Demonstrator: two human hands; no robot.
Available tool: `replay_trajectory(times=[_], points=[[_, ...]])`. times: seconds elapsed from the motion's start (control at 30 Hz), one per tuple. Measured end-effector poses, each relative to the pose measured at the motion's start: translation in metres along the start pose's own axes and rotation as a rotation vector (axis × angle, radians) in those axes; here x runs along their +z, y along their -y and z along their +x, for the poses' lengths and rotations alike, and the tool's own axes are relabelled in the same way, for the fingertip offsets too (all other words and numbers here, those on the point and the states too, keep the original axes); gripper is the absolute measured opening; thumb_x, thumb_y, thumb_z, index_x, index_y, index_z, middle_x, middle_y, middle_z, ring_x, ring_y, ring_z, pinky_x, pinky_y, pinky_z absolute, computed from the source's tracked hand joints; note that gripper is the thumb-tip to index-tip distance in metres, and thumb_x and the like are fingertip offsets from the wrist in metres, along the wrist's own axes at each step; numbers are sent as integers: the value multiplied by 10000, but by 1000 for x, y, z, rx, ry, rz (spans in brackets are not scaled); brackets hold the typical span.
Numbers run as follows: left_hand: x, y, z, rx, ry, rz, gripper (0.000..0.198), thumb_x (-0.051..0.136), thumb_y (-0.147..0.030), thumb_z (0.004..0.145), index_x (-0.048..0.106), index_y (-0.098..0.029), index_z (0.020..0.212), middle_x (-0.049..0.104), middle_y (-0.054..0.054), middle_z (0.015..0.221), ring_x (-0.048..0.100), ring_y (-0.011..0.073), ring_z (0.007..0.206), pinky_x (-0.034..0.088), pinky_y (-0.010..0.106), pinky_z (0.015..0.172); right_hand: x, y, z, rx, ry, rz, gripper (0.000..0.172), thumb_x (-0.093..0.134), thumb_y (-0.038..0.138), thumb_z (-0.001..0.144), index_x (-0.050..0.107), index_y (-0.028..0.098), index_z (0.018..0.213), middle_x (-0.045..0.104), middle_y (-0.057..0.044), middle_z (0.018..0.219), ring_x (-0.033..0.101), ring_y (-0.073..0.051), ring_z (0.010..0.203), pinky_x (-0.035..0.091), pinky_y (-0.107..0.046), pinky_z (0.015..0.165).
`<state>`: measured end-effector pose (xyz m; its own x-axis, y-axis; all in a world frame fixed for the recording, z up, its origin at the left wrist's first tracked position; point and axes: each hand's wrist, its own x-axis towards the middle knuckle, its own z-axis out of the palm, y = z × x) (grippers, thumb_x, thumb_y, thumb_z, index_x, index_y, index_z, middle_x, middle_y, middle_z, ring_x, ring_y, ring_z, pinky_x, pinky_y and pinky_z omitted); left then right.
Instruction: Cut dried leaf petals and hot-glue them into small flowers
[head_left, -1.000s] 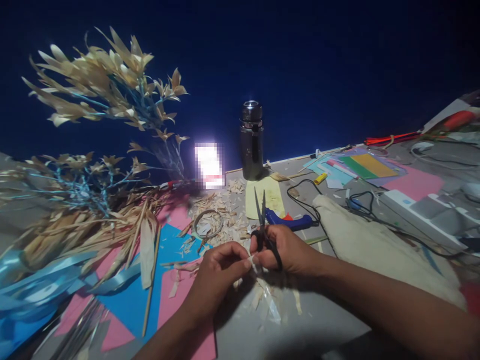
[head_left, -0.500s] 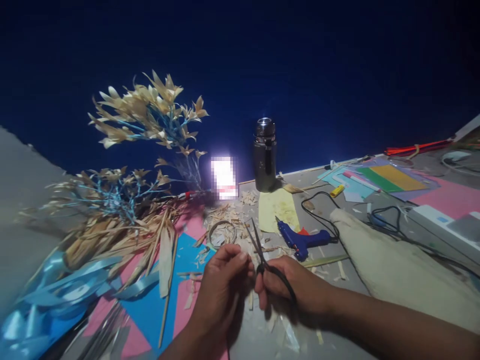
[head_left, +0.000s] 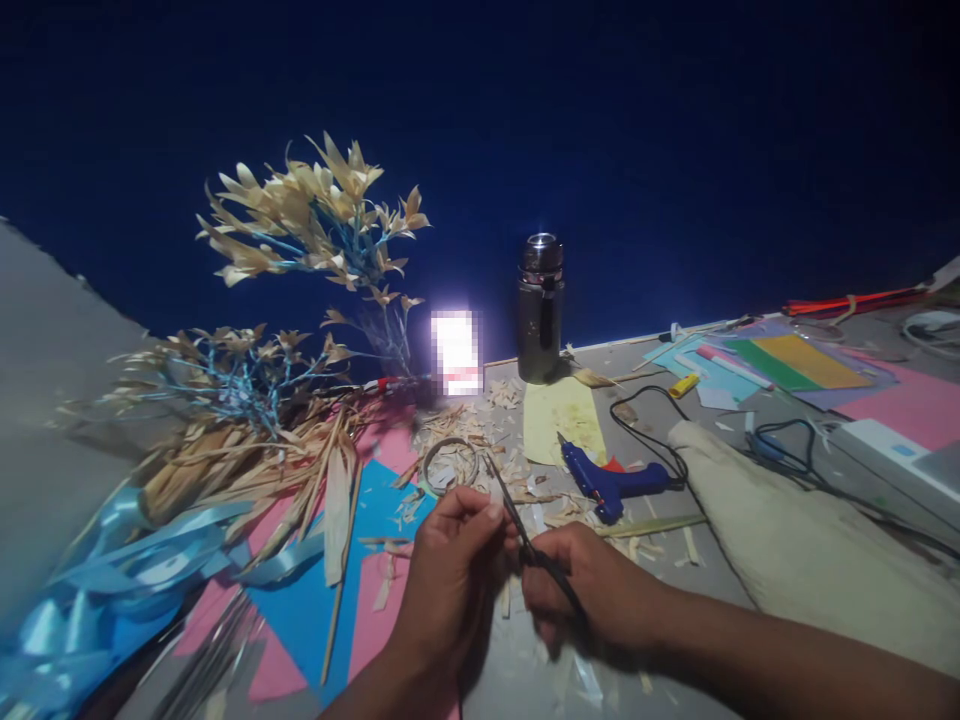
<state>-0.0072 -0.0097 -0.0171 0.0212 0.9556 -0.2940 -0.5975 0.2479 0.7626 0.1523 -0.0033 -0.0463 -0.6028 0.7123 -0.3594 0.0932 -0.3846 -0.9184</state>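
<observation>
Black-handled scissors (head_left: 516, 515) are in my right hand (head_left: 589, 580), its fingers wrapped round the handles and the blades pointing up and away, closed together. My left hand (head_left: 457, 560) is closed in a pinch just left of the blades, close to or touching them. Whatever its fingertips hold is too small or hidden to make out. Beyond my left hand lies a roll of tape (head_left: 450, 466) among scattered pale husk scraps (head_left: 457, 425). To the right of the blades rests a blue glue gun (head_left: 615, 482) with a black cord.
Flower sprays with pale petals and blue stems (head_left: 330, 220) rise at the left, above dried husks (head_left: 300, 440) and light blue ribbon (head_left: 142, 560). A dark flask (head_left: 540, 310) stands by a yellow sheet (head_left: 562, 415). A cream cloth (head_left: 795, 540) lies at the right.
The scissors' blades have come together from a slightly parted position. My left hand keeps its pinch beside them. The whole view has shifted a little, with things appearing further right.
</observation>
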Motion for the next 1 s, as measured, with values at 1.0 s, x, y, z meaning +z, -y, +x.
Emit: replay_trajectory(times=[1.0], points=[[4,-8,-4,10,-18,48,215,832,-194,684,618,-186,664,707,25,646,623,153,574,486,253,581,-2,6,-5,-19,3,-4,332,694,341,796,559,172,544,567,31,475,416,-59,370,278,-168,363]])
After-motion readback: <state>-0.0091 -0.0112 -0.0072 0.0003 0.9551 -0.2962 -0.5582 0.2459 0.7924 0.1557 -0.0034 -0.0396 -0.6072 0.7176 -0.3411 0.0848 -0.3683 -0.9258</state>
